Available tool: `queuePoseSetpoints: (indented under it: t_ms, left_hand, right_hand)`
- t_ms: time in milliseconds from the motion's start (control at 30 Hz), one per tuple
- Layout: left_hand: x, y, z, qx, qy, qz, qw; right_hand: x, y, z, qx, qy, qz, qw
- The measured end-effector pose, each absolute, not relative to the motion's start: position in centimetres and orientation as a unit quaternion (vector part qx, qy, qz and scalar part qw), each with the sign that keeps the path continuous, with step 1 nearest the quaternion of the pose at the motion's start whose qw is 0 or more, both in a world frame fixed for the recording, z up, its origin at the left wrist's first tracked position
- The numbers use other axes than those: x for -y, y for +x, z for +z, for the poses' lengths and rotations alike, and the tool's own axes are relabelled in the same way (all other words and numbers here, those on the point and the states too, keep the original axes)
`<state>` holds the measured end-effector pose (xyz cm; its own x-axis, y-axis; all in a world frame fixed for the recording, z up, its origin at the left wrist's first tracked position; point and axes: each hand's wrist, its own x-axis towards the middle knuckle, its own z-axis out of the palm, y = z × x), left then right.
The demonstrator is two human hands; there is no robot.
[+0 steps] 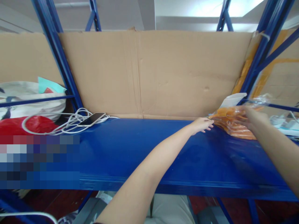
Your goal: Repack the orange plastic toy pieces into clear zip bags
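A clear plastic bag (241,133) of flat orange pieces lies at the right end of the blue shelf (130,149). My right hand (251,117) reaches over it from the right, fingers closed around its upper part. At the bag's left edge is my left hand (201,125), with its fingertips drawn together on the thin plastic there. What exactly lies between those fingertips is too small to make out. Behind the orange pieces, a white card or flap (232,100) sticks up at a slant.
Cardboard (173,74) closes the back, between blue metal posts (62,59). On the left lie a phone (92,119), a coiled white cable (74,119), a red bag (30,124) and a white cloth bag (50,104). White items (286,121) sit beyond the right post.
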<state>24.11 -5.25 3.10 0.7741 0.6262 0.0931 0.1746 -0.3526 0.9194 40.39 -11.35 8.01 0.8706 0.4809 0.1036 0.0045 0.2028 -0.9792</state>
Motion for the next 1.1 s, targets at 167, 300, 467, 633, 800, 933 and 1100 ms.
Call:
queuePoseSetpoints:
  t_ms: [167, 300, 467, 633, 800, 933, 1100]
  left_hand:
    - [5.5, 22.8, 3.8, -0.295, 0.716, 0.243, 0.584]
    - [4.7, 20.1, 4.6, -0.326, 0.679, 0.281, 0.595]
    - [2.2, 14.7, 5.8, -0.432, 0.626, 0.403, 0.509]
    - [0.8, 8.4, 6.0, -0.467, 0.668, 0.429, 0.39]
    - [1.8, 3.8, 5.4, -0.406, 0.667, 0.307, 0.543]
    - [2.6, 2.0, 5.3, -0.421, 0.622, 0.312, 0.582]
    - [1.6, 2.0, 5.2, -0.44, 0.551, 0.398, 0.587]
  right_hand:
    - [11.6, 37.5, 9.5, 0.161, -0.607, 0.162, 0.761]
    - [11.5, 35.5, 9.3, 0.19, -0.561, 0.15, 0.792]
    - [11.0, 31.7, 9.5, 0.279, -0.505, 0.23, 0.784]
    - [9.7, 28.4, 9.2, 0.4, -0.485, 0.404, 0.664]
    - [7.5, 26.0, 8.6, 0.441, -0.44, 0.515, 0.589]
    - [5.8, 24.4, 8.0, 0.426, -0.427, 0.575, 0.553]
    - [5.1, 22.4, 6.2, 0.285, -0.384, 0.573, 0.666]
